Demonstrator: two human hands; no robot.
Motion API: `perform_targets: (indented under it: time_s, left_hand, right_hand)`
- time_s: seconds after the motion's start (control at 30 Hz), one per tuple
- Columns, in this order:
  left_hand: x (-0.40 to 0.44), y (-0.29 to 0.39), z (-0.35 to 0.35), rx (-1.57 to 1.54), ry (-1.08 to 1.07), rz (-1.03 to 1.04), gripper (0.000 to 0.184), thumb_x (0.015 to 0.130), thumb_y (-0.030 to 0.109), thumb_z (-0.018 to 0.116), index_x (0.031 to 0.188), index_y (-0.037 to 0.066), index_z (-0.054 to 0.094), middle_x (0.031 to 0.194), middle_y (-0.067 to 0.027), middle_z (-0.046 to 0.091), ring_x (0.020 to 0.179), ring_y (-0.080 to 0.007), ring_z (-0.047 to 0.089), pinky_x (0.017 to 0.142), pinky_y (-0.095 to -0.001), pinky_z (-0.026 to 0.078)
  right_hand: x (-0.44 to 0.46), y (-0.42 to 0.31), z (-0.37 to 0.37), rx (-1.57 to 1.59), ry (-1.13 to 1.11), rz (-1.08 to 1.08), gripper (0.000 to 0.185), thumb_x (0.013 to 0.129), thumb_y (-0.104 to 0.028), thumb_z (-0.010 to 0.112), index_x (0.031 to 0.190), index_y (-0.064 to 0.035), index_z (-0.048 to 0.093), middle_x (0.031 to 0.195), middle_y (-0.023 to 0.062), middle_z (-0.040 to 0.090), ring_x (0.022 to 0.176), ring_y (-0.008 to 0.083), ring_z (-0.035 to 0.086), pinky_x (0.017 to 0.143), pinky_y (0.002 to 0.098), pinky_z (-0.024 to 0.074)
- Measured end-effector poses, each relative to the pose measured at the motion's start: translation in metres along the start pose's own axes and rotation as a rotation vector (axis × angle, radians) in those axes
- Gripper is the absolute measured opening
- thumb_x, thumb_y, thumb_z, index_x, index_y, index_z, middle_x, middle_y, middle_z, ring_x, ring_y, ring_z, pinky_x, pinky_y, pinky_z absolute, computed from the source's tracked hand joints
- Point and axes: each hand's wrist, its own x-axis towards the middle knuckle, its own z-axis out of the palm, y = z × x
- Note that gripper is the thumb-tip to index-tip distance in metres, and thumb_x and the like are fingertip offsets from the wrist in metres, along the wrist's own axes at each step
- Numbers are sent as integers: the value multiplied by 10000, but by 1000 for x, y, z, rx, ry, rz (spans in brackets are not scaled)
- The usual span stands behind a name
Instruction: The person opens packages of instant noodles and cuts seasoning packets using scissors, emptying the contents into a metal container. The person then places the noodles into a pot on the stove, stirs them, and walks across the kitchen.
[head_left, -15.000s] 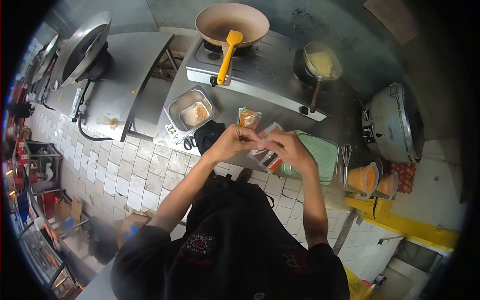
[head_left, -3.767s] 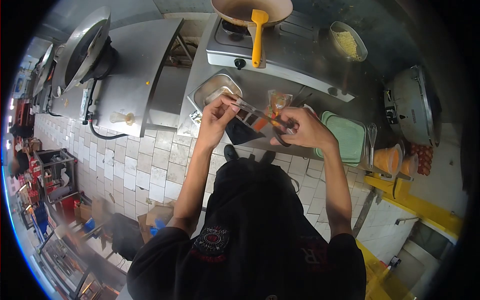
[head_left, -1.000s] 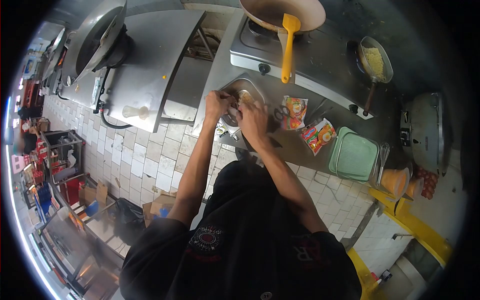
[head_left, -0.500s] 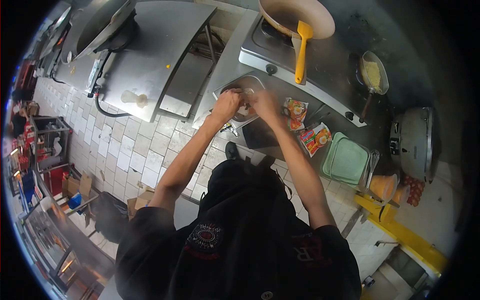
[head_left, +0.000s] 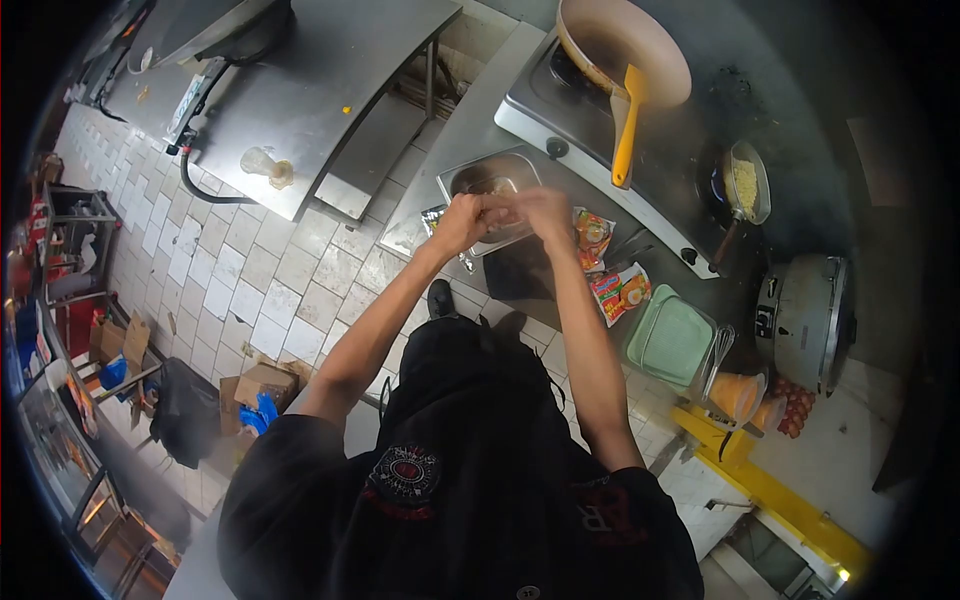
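Both of my hands are over a rectangular steel pan [head_left: 450,178] on the counter, with dark contents and something pale inside. My left hand [head_left: 462,222] is closed, its fingers drawn together in a pinch above the pan. Close against it is my right hand [head_left: 549,214], fingers bent inward and somewhat blurred. Whatever lies between the fingertips is too small to make out. Beside my right wrist are two colourful instant noodle packets, one upper packet [head_left: 594,242] and one lower packet [head_left: 620,292]. A shiny torn wrapper [head_left: 433,218] lies by the pan's left edge.
A large frying pan [head_left: 665,50] with a yellow spatula [head_left: 628,130] sits on the stove [head_left: 535,115]. Noodles are in a small pan [head_left: 748,188] at right. Green trays [head_left: 672,340], a whisk [head_left: 720,350] and a big pot [head_left: 808,320] stand nearby. A steel table [head_left: 320,70] is left.
My hands stay together over the steel pan; the right fingers have shifted closer across the left ones. The whole view has turned slightly, showing more boxes at lower left.
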Motion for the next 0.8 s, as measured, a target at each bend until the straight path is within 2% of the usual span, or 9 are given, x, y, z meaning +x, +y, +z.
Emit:
perform_targets:
  time_s: [0.03, 0.07, 0.17, 0.23, 0.33, 0.47, 0.53, 0.8]
  left_hand:
    - [0, 2, -2, -148, -17, -6, 166, 829, 132, 713, 951, 19, 720, 815, -168, 699, 684, -313, 666, 665, -391, 514]
    - [2, 0, -3, -150, -11, -7, 166, 829, 132, 713, 951, 19, 720, 815, -168, 699, 684, -313, 666, 665, -391, 514]
    - [8, -7, -4, -35, -54, -11, 180, 791, 129, 749, 922, 11, 710, 785, -140, 688, 691, -295, 653, 664, -390, 504]
    - [11, -11, -3, 128, 41, 108, 230, 756, 143, 768, 932, 5, 715, 855, -110, 670, 781, -265, 649, 714, -355, 513]
    - [11, -16, -1, 233, 145, 230, 245, 718, 145, 789, 906, 5, 716, 902, -83, 632, 852, -273, 607, 751, -367, 500]
    - [8, -20, 2, 173, 150, 260, 248, 700, 164, 794, 892, 22, 727, 959, -63, 637, 895, -269, 587, 781, -378, 485]
    - [7, -17, 1, 281, 197, 286, 242, 696, 183, 793, 886, 44, 736, 960, -42, 639, 881, -254, 573, 793, -370, 472]
    - [10, -15, -2, 263, 227, 323, 243, 693, 224, 791, 877, 72, 745, 992, -13, 649, 926, -241, 559, 834, -378, 448]
  right_hand:
    - [3, 0, -2, -10, -36, 12, 183, 770, 0, 714, 950, 33, 723, 844, 128, 733, 728, 169, 702, 643, 259, 534]
    - [4, -1, -4, -19, -70, 26, 199, 768, -11, 722, 963, 29, 723, 866, 120, 735, 767, 165, 697, 683, 260, 529]
    - [4, -6, -8, 53, -159, 33, 232, 775, -32, 726, 1002, 19, 720, 910, 92, 735, 796, 143, 679, 694, 258, 512]
    - [5, -12, -10, 72, -183, 61, 230, 796, -40, 719, 1019, 19, 717, 927, 85, 731, 798, 130, 670, 683, 255, 506]
    - [4, -15, -13, 126, -230, 90, 227, 841, -48, 697, 1059, 15, 707, 953, 76, 722, 798, 109, 651, 659, 244, 493]
    - [-3, -17, -16, 268, -287, 89, 223, 889, -40, 660, 1105, -1, 696, 976, 65, 708, 800, 94, 634, 653, 215, 477]
    - [-6, -16, -17, 312, -292, 119, 229, 892, -37, 654, 1115, 0, 691, 974, 60, 705, 796, 94, 630, 656, 214, 476]
    - [-8, -19, -16, 325, -234, 116, 238, 876, -75, 693, 1099, 9, 686, 934, 57, 704, 774, 76, 608, 647, 215, 455]
